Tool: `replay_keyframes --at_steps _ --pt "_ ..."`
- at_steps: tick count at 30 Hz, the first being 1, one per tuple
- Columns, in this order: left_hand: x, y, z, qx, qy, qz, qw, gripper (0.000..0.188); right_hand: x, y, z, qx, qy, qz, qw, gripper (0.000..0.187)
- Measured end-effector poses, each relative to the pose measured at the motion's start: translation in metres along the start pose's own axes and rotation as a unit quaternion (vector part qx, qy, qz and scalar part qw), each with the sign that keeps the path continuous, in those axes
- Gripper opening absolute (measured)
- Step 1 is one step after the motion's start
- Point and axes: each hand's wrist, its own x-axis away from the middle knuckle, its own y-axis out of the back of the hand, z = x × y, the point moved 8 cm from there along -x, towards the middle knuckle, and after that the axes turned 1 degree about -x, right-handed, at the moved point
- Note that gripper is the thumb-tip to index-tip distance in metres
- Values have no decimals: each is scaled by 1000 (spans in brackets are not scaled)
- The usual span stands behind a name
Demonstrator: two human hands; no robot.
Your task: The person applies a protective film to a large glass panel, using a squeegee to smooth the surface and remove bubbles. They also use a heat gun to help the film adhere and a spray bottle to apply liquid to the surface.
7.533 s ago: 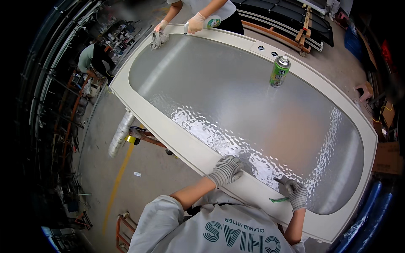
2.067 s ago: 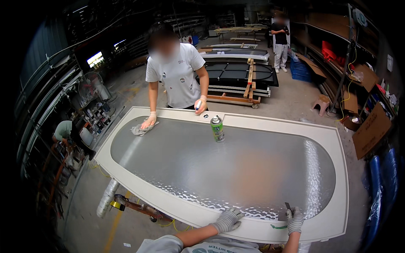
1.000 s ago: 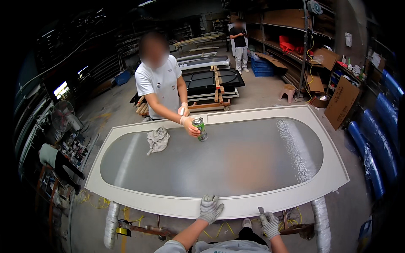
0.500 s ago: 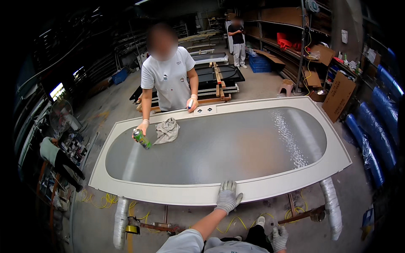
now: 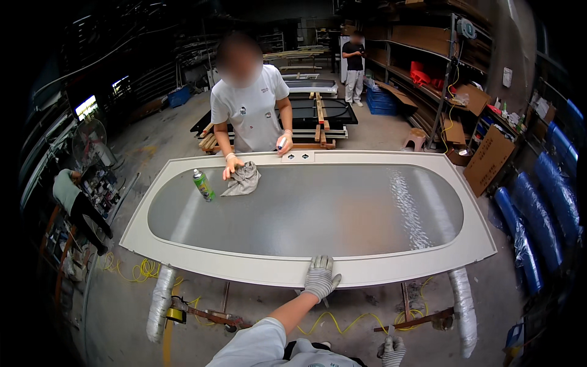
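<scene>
A large cream-framed panel with a rounded, frosted glass insert lies flat before me. My left hand, in a grey striped glove, rests on the frame's near edge with its fingers stretched out. Low at the picture's bottom edge is my gloved right hand, apart from the panel. Its fingers look curled, and a thin pale piece sticks up from it, too small to name. Across the panel, a co-worker's hand touches a crumpled grey cloth. A green spray can stands on the glass beside it.
The co-worker's other hand holds a marker-like pen at the far edge. Wrapped support arms jut out beneath the panel. Yellow hose trails over the floor. Blue plastic-wrapped rolls lean at the right, near shelves.
The co-worker has let go of the spray can, which now stands on the glass, and moved that hand to the cloth. My left hand stays on the frame; my right hand sits lower in view.
</scene>
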Motion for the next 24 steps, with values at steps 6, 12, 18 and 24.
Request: replay_keyframes --at_steps 6,12,18,24 --pt "-5 -12 -5 -29 20 21 999 77 21 32 36 59 29 -20 998 23" --pt "-29 -20 45 311 246 -72 915 77 12 109 -53 -31 -20 -53 998 27" --pt "-70 75 80 412 217 -235 853 57 29 120 -41 -4 -113 -67 991 27" --pt "-28 10 50 162 172 -16 972 59 19 92 -40 12 -73 -28 997 20"
